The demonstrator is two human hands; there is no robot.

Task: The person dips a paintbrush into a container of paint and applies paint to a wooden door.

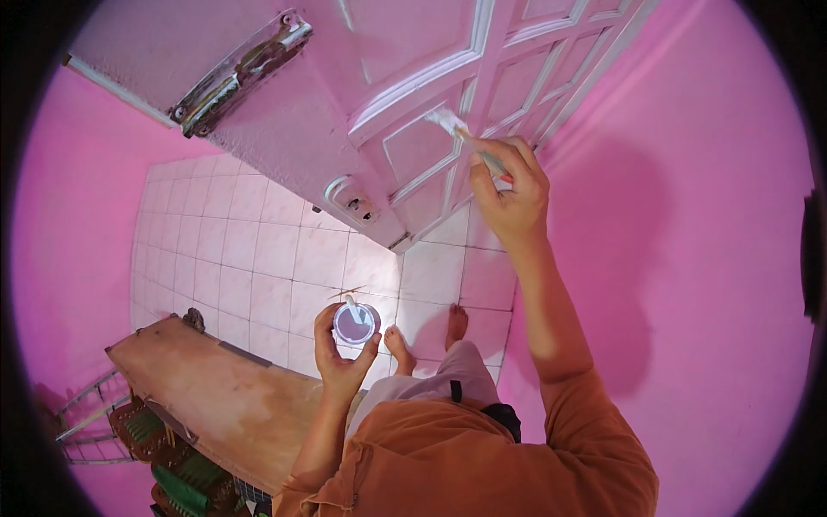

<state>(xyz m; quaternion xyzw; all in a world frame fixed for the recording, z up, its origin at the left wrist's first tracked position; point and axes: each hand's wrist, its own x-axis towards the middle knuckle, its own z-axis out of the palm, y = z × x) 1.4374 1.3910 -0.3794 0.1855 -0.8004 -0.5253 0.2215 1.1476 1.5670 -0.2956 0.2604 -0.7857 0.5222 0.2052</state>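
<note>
My right hand (pixel 510 185) is closed round the handle of a paintbrush (pixel 450 122). The brush's pale bristles lie against, or very close to, a panelled door (pixel 392 95) whose mouldings are partly white over pinkish paint. Low in front of my body, my left hand (pixel 345 355) grips a small round cup (pixel 355 325). Inside the cup is paint, and a pale stick or strip leans at its rim. A worn metal lock plate (pixel 243 73) is fixed to the door's edge, with a smaller latch plate (pixel 351 200) further along.
A brown wooden table (pixel 224 366) stands at my left, with chairs (pixel 138 428) and a ladder (pixel 86 420) beyond it. Pink walls rise on both sides; the right wall (pixel 732 258) is close to my right arm. White tiles (pixel 323 258) cover the floor under my bare feet.
</note>
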